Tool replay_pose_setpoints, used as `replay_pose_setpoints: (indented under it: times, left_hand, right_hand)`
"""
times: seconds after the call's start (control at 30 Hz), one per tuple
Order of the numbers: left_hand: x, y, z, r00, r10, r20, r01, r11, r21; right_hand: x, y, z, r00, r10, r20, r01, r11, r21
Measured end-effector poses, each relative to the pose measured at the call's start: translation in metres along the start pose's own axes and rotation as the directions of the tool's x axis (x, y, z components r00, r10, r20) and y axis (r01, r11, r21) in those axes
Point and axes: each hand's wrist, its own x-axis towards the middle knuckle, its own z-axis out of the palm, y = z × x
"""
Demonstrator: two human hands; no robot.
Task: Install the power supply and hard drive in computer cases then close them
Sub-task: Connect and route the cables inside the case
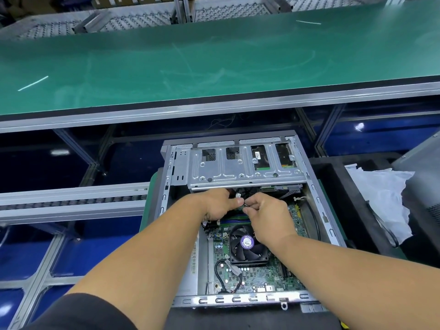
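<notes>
Both hands meet inside an open computer case, just under the near edge of its drive cage. The left hand and right hand have curled fingers pinching a small connector between them, thumbs nearly touching. What exactly they hold is too small to tell. The connector lies just above the memory slots on the motherboard, beyond the fan. The drive cage lies straight ahead of both hands, its long axis left to right. The case has no cover on.
</notes>
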Motion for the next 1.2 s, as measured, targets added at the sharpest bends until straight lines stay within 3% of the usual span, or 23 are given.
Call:
replay_pose_setpoints:
  times: [0.33, 0.53, 0.73, 1.0, 1.2]
  left_hand:
    - [0.002, 0.000, 0.001, 0.999, 0.013, 0.031, -0.012, 1.000, -0.012]
    - [0.002, 0.002, 0.001, 0.999, 0.009, 0.030, -0.009, 1.000, 0.003]
    - [0.001, 0.004, 0.000, 0.999, 0.009, 0.033, -0.009, 1.000, 0.024]
    - [0.001, 0.005, 0.004, 1.000, 0.008, -0.021, -0.006, 0.996, 0.091]
    - [-0.002, 0.007, 0.009, 0.992, 0.098, -0.083, -0.082, 0.980, 0.181]
  right_hand:
    - [-0.001, -0.008, -0.002, 0.999, 0.029, 0.019, -0.027, 0.997, -0.070]
    - [-0.002, -0.010, -0.005, 0.999, 0.041, -0.014, -0.043, 0.972, -0.230]
    - [-0.006, -0.008, -0.004, 0.996, 0.038, 0.077, -0.036, 0.999, -0.026]
    - [-0.007, -0.011, -0.008, 0.994, 0.104, 0.043, -0.102, 0.993, -0.060]
    - [-0.006, -0.012, -0.009, 0.990, 0.134, 0.036, -0.130, 0.987, -0.095]
